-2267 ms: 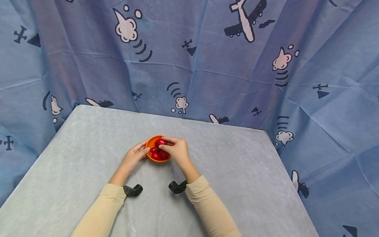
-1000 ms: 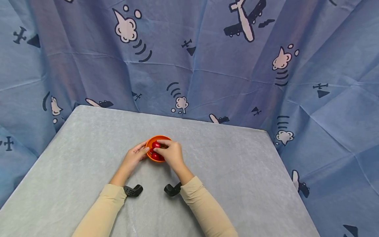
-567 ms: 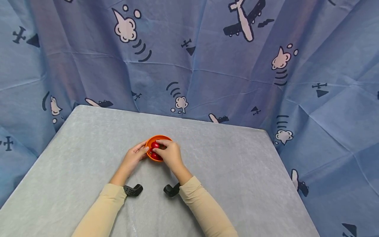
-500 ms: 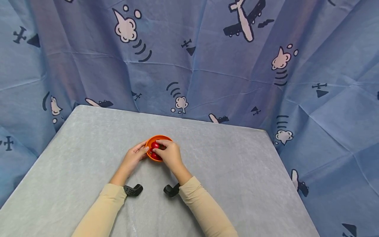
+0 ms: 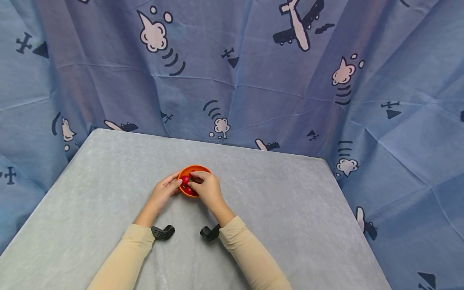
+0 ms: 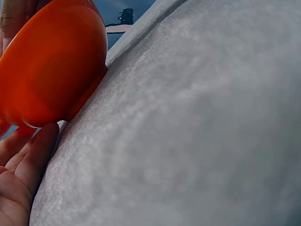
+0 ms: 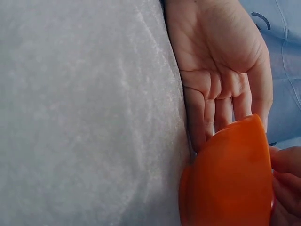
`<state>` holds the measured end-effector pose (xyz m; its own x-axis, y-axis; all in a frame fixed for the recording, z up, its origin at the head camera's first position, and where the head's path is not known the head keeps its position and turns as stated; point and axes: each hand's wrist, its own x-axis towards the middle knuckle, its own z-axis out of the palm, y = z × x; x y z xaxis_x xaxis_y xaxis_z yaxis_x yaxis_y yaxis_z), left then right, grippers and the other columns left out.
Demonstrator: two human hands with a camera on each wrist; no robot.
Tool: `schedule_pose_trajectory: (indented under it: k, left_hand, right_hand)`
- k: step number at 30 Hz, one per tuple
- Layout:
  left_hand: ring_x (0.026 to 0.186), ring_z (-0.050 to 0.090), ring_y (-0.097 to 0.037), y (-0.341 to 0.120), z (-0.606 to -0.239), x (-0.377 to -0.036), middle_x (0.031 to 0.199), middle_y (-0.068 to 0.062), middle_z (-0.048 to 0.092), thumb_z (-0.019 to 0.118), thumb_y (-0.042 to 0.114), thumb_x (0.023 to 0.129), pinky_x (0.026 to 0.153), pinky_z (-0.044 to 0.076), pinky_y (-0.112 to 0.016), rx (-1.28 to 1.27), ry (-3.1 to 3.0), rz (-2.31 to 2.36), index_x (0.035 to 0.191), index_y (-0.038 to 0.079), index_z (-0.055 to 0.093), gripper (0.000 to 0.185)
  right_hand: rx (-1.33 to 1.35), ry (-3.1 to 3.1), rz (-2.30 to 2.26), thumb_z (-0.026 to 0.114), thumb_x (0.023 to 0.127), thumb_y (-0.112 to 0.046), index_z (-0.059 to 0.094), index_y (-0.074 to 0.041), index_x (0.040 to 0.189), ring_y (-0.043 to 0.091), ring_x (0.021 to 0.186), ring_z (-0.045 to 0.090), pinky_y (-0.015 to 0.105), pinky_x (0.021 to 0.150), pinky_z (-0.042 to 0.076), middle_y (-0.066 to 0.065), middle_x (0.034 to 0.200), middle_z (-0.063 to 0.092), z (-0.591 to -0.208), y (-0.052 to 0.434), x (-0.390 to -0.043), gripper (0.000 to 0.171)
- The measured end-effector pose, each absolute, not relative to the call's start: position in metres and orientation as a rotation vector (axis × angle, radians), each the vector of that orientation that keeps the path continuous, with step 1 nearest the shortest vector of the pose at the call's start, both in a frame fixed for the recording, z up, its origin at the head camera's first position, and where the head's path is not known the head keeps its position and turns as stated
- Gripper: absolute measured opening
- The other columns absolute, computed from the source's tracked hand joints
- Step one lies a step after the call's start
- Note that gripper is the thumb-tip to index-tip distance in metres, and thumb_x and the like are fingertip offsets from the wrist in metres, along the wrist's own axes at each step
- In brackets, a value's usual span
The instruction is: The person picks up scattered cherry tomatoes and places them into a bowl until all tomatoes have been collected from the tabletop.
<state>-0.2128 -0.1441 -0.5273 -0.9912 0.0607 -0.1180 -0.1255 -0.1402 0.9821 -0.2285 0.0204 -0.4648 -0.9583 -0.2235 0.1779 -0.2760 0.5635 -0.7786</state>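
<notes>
Counting first: one orange bowl (image 5: 194, 169) stands near the middle of the grey table (image 5: 290, 225), and inside it I can see two red round fruits (image 5: 186, 179), maybe more, but my right hand (image 5: 206, 188) hides the rest. Two small black brackets (image 5: 163, 232) show at my wrists, one at each beige sleeve (image 5: 123, 257).

My left hand (image 5: 162, 192) lies flat on its side on the table, palm toward the bowl, its fingers (image 7: 214, 106) straight and close together, the tips touching the bowl's outer wall. The right hand comes over the near rim, with the fingers curled down into the bowl and pinching one red fruit between thumb and fingertips. Both forearms stretch forward over the table, the elbows out of view below.
</notes>
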Motion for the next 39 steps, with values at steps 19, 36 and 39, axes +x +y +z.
schedule_pose_trajectory:
  k: [19, 36, 39]
  left_hand:
    - [0.099, 0.059, 0.015, -0.139, -0.525, -0.216, 0.151, -0.021, 0.045, 0.055, 0.019, 0.102, 0.085, 0.053, -0.014, -0.091, 1.993, 2.264, 0.15, 0.0, 0.041, 0.053]
    - [0.098, 0.06, 0.013, -0.142, -0.525, -0.213, 0.153, -0.018, 0.045, 0.053, 0.022, 0.103, 0.087, 0.052, -0.013, -0.105, 1.982, 2.237, 0.152, 0.006, 0.039, 0.053]
    - [0.095, 0.061, 0.012, -0.142, -0.525, -0.212, 0.152, -0.018, 0.045, 0.053, 0.023, 0.103, 0.086, 0.051, -0.012, -0.119, 1.991, 2.228, 0.152, 0.007, 0.04, 0.053]
  right_hand:
    - [0.173, -2.473, 1.737, 0.079, 0.082, -0.006, 0.074, 0.001, 0.114, 0.028, 0.114, 0.068, 0.032, 0.089, 0.058, 0.016, 0.12, 0.072, -0.449, 0.054, -0.207, 0.032]
    - [0.0, -2.367, 1.79, 0.079, 0.081, -0.002, 0.075, 0.002, 0.109, 0.029, 0.106, 0.071, 0.03, 0.089, 0.058, 0.016, 0.112, 0.075, -0.458, 0.09, -0.205, 0.028]
    - [-0.033, -2.374, 1.791, 0.079, 0.081, -0.003, 0.076, 0.001, 0.108, 0.03, 0.106, 0.071, 0.032, 0.089, 0.058, 0.016, 0.111, 0.075, -0.456, 0.095, -0.203, 0.028]
